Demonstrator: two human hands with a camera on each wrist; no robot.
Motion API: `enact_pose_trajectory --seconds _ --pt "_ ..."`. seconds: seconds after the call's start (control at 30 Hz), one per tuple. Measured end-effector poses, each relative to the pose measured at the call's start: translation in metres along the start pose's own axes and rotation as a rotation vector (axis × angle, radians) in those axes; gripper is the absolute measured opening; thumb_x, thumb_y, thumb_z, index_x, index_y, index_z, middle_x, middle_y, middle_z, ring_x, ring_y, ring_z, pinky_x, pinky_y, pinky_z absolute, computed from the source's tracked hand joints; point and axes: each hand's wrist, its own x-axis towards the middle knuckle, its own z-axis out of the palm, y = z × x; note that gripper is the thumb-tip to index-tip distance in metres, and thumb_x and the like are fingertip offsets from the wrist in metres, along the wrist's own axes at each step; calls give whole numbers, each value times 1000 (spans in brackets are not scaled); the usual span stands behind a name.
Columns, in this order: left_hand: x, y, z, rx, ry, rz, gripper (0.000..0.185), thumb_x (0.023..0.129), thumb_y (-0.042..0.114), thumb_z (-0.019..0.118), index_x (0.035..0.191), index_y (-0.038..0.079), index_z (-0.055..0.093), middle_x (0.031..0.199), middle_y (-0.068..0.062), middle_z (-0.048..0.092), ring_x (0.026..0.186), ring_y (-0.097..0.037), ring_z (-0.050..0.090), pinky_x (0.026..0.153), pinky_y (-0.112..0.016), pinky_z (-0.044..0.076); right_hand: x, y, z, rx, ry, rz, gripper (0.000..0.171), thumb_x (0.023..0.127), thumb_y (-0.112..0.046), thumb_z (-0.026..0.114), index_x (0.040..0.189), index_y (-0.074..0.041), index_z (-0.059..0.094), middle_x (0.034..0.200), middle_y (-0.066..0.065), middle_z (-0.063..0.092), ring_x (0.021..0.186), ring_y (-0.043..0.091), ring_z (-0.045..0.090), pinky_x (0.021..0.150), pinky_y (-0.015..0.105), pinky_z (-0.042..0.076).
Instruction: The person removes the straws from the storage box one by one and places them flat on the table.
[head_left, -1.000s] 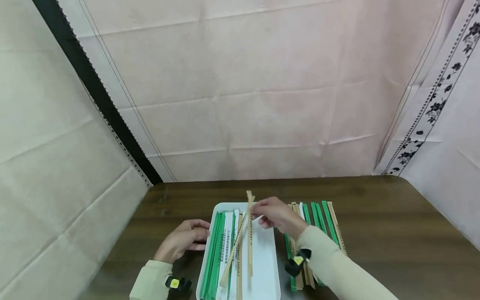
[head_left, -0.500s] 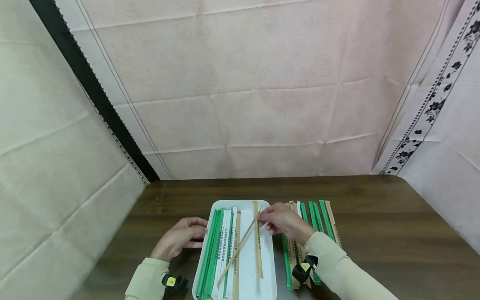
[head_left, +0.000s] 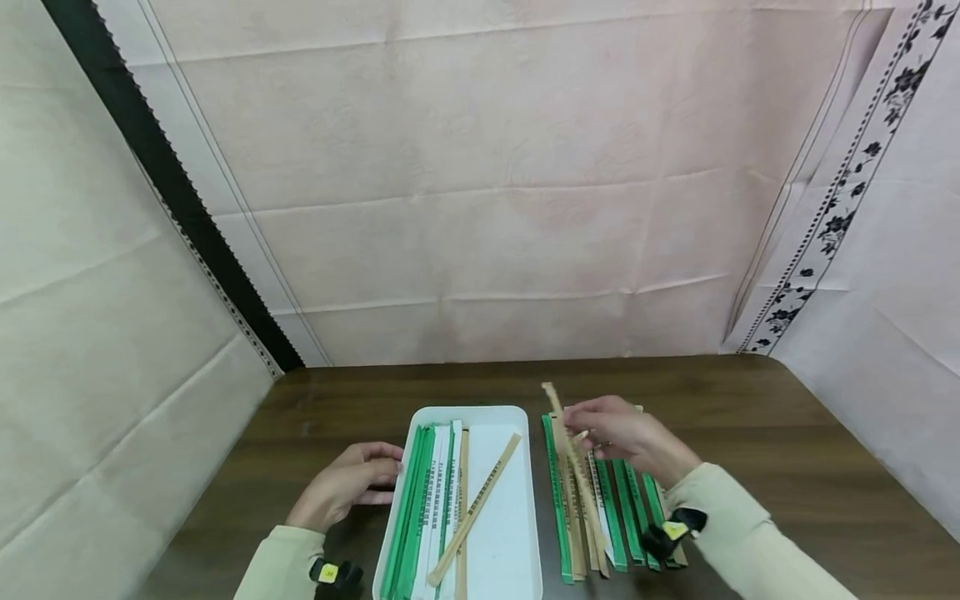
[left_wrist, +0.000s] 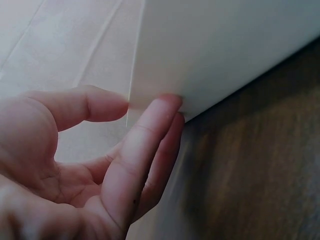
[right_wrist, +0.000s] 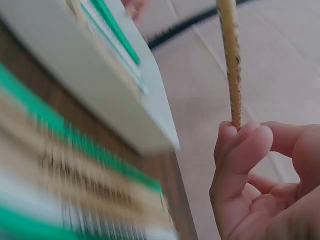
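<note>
My right hand pinches a tan paper-wrapped stick between thumb and fingertips, above a pile of similar wrapped sticks on the table. In the right wrist view that stick points up from the fingers, dark print along it. The white tray holds a row of green, white and tan wrapped sticks on its left side. Another tan stick lies slantwise across the row's right edge. My left hand touches the tray's left side, thumb tip at the rim and relaxed fingers against the outer wall.
The pile of green, tan and white sticks lies just right of the tray on the dark wooden table. Pale cloth hangs behind the table's far edge and on both sides.
My right hand has moved right, from over the tray to over the pile, still pinching one tan stick. The slanting tan stick has been let go onto the tray. My left hand stays at the tray.
</note>
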Motion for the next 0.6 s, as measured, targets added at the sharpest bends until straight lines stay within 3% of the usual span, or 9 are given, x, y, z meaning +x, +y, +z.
enact_pose_trajectory --seconds 0.1,0.3,0.47,0.6 --pt "0 -2 -1 0 -3 0 42 99 8 67 134 -10 57 114 -18 71 97 -23 72 81 -40 65 -10 15 -35 -19 43 16 43 108 -19 59 140 10 57 96 3 65 67 4 56 54 16 47" --pt "-2 -3 -3 -8 1 -4 41 99 8 67 135 -10 57 116 -19 70 98 -23 72 81 -41 65 -23 55 -90 -116 151 99 34 108 -21 59 126 8 66 80 -3 66 62 3 55 52 16 48" --pt "-4 -4 -5 -14 -4 -10 42 99 7 66 136 -11 56 117 -18 70 98 -23 72 82 -40 65 -24 78 -107 -170 213 114 29 108 -16 59 119 9 69 82 -1 67 62 6 57 54 21 52" --pt "-1 -1 -2 -23 -20 -2 42 99 7 66 136 -11 56 117 -18 71 98 -23 72 82 -40 65 -24 80 -108 -200 267 90 29 107 -14 60 116 12 67 85 4 65 65 11 60 58 26 59"
